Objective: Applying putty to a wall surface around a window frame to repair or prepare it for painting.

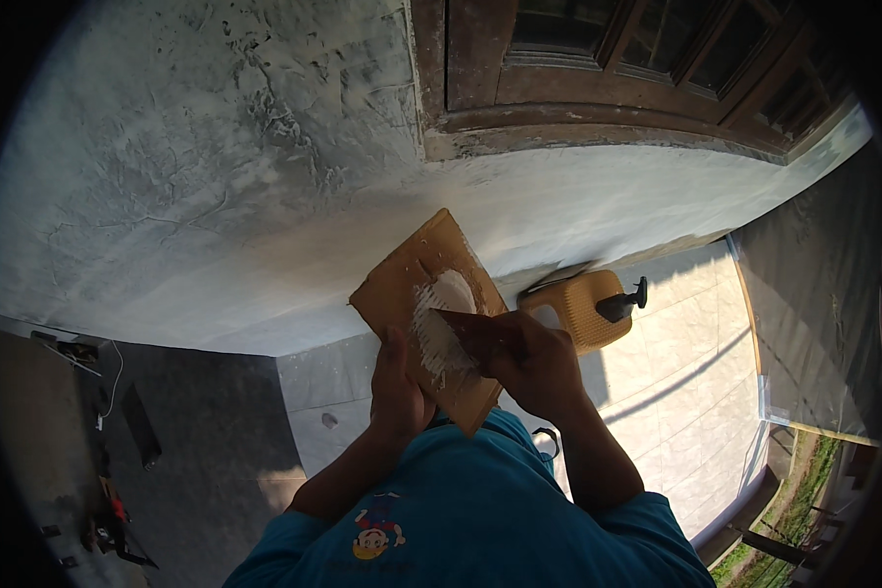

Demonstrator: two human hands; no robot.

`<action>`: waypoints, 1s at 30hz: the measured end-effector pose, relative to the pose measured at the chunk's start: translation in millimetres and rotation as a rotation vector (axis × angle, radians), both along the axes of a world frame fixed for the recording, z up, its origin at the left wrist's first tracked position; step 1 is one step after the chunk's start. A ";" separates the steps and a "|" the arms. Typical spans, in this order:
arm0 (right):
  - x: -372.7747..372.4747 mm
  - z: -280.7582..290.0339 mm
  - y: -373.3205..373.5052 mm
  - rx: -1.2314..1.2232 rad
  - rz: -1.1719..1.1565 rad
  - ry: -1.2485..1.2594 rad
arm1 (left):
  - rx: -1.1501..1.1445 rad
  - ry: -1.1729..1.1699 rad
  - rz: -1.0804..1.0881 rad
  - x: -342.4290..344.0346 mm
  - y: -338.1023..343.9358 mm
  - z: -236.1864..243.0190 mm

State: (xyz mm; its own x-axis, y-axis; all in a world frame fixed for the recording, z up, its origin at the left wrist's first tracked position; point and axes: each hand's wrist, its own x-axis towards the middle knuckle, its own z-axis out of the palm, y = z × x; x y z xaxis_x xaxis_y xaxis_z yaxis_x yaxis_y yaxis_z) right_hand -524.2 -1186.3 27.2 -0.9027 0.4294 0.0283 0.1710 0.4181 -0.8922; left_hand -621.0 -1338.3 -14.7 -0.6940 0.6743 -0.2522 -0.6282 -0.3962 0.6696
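Note:
My left hand (400,394) grips the lower left edge of a flat brown board (392,282), which is tilted in front of my chest. Its thumb shows along the edge; the other fingers are mostly hidden beneath. White putty (453,292) lies on the middle of the board, with a ridged smear running down from the thicker heap. In my closed right hand (541,365) is a putty knife (468,329), its dark blade reaching over the putty. The blade's edge touches or lies very close to the putty; I cannot tell which.
Ahead rises a wall (167,235) with patchy grey-white coating. A brown wooden window frame (549,93) is set in it at upper right. Right of the board stands a yellow-brown woven-pattern stool (583,328) with a dark spray bottle (617,306). Tools (118,510) lie at far left.

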 end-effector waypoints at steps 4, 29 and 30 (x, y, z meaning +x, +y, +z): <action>5.4 7.4 -14.3 0.071 0.047 0.022 | 0.076 -0.042 0.022 -3.6 -0.7 -8.6; -4.2 3.5 4.0 0.264 -0.041 0.112 | 0.011 0.033 -0.056 9.2 -6.8 1.5; -4.1 8.6 -2.2 0.278 0.000 0.143 | 0.014 0.055 -0.037 9.0 -6.4 3.9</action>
State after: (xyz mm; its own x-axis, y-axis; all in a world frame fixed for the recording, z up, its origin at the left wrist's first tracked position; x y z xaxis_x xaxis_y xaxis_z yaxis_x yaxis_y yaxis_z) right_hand -528.3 -1188.5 35.9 -0.8809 0.3877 0.2716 0.0519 0.6493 -0.7588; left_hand -612.0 -1344.7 -10.8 -0.6814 0.7028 -0.2045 -0.6050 -0.3835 0.6978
